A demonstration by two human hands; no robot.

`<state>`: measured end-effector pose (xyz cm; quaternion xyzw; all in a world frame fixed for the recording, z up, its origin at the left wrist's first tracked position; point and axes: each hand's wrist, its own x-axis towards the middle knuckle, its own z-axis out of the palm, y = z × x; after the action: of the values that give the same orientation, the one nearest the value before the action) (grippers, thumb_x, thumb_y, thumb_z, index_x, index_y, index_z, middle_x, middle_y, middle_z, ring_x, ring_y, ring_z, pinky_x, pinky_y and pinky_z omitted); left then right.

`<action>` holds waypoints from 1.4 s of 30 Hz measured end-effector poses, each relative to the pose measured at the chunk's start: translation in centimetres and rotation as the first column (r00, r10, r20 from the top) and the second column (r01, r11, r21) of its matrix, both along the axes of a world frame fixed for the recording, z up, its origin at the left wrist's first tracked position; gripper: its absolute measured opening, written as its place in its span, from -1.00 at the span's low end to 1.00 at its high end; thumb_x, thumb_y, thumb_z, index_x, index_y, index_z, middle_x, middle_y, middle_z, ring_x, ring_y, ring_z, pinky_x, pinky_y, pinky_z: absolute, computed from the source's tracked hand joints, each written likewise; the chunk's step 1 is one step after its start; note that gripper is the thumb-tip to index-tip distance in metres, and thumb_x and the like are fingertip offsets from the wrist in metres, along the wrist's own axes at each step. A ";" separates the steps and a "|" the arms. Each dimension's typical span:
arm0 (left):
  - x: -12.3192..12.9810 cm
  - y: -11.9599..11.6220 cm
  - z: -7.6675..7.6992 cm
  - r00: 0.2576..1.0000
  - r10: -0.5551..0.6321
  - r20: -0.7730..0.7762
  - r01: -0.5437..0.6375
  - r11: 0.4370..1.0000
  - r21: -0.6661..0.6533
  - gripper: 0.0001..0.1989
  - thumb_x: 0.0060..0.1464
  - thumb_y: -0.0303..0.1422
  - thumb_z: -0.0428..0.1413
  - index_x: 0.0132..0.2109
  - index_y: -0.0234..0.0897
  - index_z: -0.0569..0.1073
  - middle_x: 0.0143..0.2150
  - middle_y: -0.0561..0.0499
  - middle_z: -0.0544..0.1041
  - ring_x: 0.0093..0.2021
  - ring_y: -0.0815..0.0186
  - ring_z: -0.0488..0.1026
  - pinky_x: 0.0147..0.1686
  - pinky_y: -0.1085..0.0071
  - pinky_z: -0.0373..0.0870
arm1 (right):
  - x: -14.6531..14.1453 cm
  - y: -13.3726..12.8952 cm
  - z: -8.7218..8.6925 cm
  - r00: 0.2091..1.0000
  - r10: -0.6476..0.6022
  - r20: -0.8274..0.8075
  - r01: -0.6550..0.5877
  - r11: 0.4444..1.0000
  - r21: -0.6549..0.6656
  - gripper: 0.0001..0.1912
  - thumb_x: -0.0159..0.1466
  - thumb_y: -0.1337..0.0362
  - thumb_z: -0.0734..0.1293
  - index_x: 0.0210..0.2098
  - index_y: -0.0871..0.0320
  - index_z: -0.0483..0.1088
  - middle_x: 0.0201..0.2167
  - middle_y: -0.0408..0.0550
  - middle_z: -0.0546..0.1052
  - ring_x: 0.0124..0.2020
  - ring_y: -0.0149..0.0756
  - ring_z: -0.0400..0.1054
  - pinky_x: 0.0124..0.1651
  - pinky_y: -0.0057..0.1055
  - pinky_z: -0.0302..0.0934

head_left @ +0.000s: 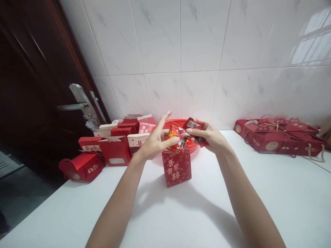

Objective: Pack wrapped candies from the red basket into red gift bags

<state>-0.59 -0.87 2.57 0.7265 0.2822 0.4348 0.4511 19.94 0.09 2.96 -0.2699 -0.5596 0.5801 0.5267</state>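
Note:
A dark red gift box (pixel 178 171) with pale printed characters stands upright on the white table, in front of a red plastic basket (pixel 168 123). Just above the box, my left hand (pixel 154 140) grips a shiny red snack packet (pixel 173 132) under its thumb, with the index finger stretched upward. To its right, my right hand (pixel 211 136) is closed on a dark red packet (pixel 192 124) with a light label, its thumb pressing on small wrappers between the hands. How many packets lie there, and the box's opening, are hidden.
Several red and white gift boxes (pixel 115 150) stand at the left, and a handled red box (pixel 84 167) sits near the table's left edge. More dark red boxes (pixel 274 141) with cords are grouped at the right. A tiled wall (pixel 201 96) closes off the back.

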 end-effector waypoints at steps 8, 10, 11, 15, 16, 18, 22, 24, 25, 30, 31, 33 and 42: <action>-1.4 -0.6 0.7 0.917 0.201 -0.345 -0.111 0.958 0.264 -0.53 0.17 -0.05 0.19 0.17 -0.08 0.42 0.29 -0.14 0.37 0.27 -0.01 0.34 0.20 0.03 0.35 | 1.9 -0.7 1.1 0.941 -0.322 -0.108 0.333 0.937 0.110 -0.59 -0.15 0.19 0.62 -0.42 0.15 0.39 -0.63 -0.26 0.42 -0.67 -0.51 0.23 -0.70 -0.58 0.06; -2.1 -1.3 0.9 0.812 0.198 -0.550 -0.030 0.954 0.299 -0.66 0.17 -0.01 0.16 -0.11 -0.14 0.58 0.34 -0.11 0.33 0.37 -0.08 0.18 0.26 -0.01 0.25 | 3.0 -0.9 1.4 0.914 -0.386 -0.125 0.401 0.906 0.135 -0.59 -0.15 0.19 0.62 -0.44 0.15 0.39 -0.64 -0.26 0.40 -0.68 -0.51 0.22 -0.71 -0.58 0.04; -2.4 -1.6 0.7 0.748 0.182 -0.639 0.008 0.959 0.282 -0.66 0.17 0.00 0.15 -0.18 -0.14 0.62 0.36 -0.09 0.30 0.39 -0.10 0.14 0.27 -0.03 0.22 | 3.6 -1.0 1.5 0.906 -0.403 -0.129 0.419 0.896 0.146 -0.60 -0.15 0.19 0.62 -0.45 0.15 0.39 -0.65 -0.26 0.39 -0.68 -0.51 0.22 -0.71 -0.58 0.04; -2.5 -2.3 -1.7 0.698 0.199 -0.688 -0.062 0.974 0.218 -0.65 0.19 -0.05 0.12 -0.02 -0.09 0.63 0.29 -0.11 0.41 0.26 -0.07 0.35 0.21 0.03 0.29 | 4.8 -1.3 1.9 0.899 -0.416 -0.137 0.434 0.885 0.165 -0.62 -0.16 0.22 0.62 -0.48 0.15 0.40 -0.65 -0.26 0.37 -0.67 -0.52 0.19 -0.71 -0.57 0.00; -2.3 -2.3 -2.6 0.745 0.242 -0.621 -0.123 0.966 0.229 -0.63 0.21 -0.07 0.10 0.02 -0.11 0.62 0.21 -0.11 0.50 0.18 -0.03 0.43 0.17 0.08 0.34 | 4.9 -1.4 1.9 0.902 -0.410 -0.134 0.428 0.888 0.168 -0.63 -0.15 0.23 0.62 -0.48 0.15 0.41 -0.65 -0.25 0.37 -0.67 -0.52 0.19 -0.71 -0.57 0.00; -1.7 -2.0 -4.4 0.822 0.335 -0.461 -0.249 0.939 0.238 -0.63 0.22 -0.09 0.08 0.00 -0.16 0.62 0.06 -0.10 0.60 0.07 0.03 0.50 0.10 0.14 0.39 | 4.7 -1.4 1.9 0.915 -0.385 -0.116 0.401 0.899 0.178 -0.64 -0.14 0.23 0.62 -0.48 0.15 0.41 -0.65 -0.25 0.36 -0.67 -0.52 0.19 -0.70 -0.56 -0.02; -0.7 -1.4 -6.6 0.893 0.410 -0.187 -0.404 0.912 0.070 -0.62 0.12 -0.05 0.18 -0.12 -0.24 0.65 -0.05 -0.11 0.66 0.01 0.02 0.54 0.04 0.15 0.45 | 4.0 -1.3 1.6 0.961 -0.268 -0.066 0.275 0.944 0.182 -0.62 -0.13 0.21 0.62 -0.48 0.15 0.38 -0.66 -0.27 0.35 -0.68 -0.54 0.16 -0.69 -0.56 0.00; -0.5 -1.5 -6.7 0.912 0.385 -0.142 -0.392 0.920 -0.023 -0.60 0.05 -0.06 0.26 -0.11 -0.26 0.65 -0.05 -0.13 0.66 -0.03 0.01 0.56 0.01 0.14 0.48 | 3.5 -1.1 1.2 0.984 -0.177 -0.029 0.180 0.968 0.173 -0.61 -0.12 0.20 0.62 -0.47 0.15 0.38 -0.66 -0.28 0.36 -0.69 -0.55 0.16 -0.67 -0.56 0.02; -0.4 -1.7 -6.6 0.922 0.357 -0.152 -0.369 0.927 -0.061 -0.57 0.01 -0.07 0.29 -0.06 -0.26 0.64 -0.03 -0.13 0.65 -0.04 0.00 0.57 -0.01 0.13 0.49 | 3.2 -0.9 1.1 0.991 -0.135 -0.010 0.135 0.976 0.171 -0.61 -0.11 0.20 0.62 -0.45 0.15 0.38 -0.66 -0.28 0.36 -0.68 -0.55 0.16 -0.66 -0.57 0.03; -0.3 -3.1 -5.1 0.967 0.129 -0.222 -0.163 0.976 -0.144 -0.34 -0.06 -0.18 0.37 0.20 -0.19 0.49 0.11 -0.11 0.59 0.02 -0.02 0.54 0.09 0.06 0.43 | 1.6 -0.5 0.3 0.997 -0.012 0.076 -0.002 0.984 0.180 -0.64 -0.03 0.20 0.59 -0.41 0.16 0.38 -0.67 -0.29 0.38 -0.68 -0.54 0.18 -0.64 -0.58 0.08; -0.3 -3.3 -5.0 0.972 0.092 -0.215 -0.123 0.983 -0.135 -0.34 -0.06 -0.20 0.37 0.21 -0.18 0.48 0.14 -0.10 0.57 0.08 -0.02 0.52 0.14 0.06 0.39 | 1.4 -0.5 0.2 0.994 0.016 0.107 -0.036 0.982 0.187 -0.66 0.00 0.20 0.58 -0.40 0.16 0.39 -0.66 -0.29 0.38 -0.68 -0.54 0.19 -0.64 -0.58 0.08; -0.5 -3.7 -4.9 0.978 0.036 -0.205 -0.064 0.990 -0.129 -0.35 -0.06 -0.23 0.38 0.21 -0.16 0.48 0.18 -0.08 0.54 0.17 -0.02 0.46 0.21 0.07 0.33 | 1.0 -0.8 0.1 0.979 0.077 0.190 -0.116 0.972 0.204 -0.71 0.06 0.23 0.55 -0.35 0.16 0.40 -0.64 -0.29 0.41 -0.69 -0.54 0.21 -0.64 -0.57 0.11; -1.1 -4.2 -5.4 0.984 0.000 -0.176 -0.028 0.987 -0.156 -0.34 -0.09 -0.23 0.39 0.19 -0.19 0.48 0.15 -0.11 0.56 0.11 0.00 0.49 0.21 0.06 0.31 | 0.2 -2.3 0.7 0.862 -0.092 0.499 -0.194 0.849 0.491 -0.92 0.16 0.41 0.42 -0.33 0.17 0.48 -0.48 -0.18 0.48 -0.55 -0.49 0.29 -0.52 -0.53 0.18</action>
<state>-1.70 -5.10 -2.79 0.7221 0.3594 0.3486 0.4774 20.12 -2.24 3.65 -0.2422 -0.8215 0.3277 0.3989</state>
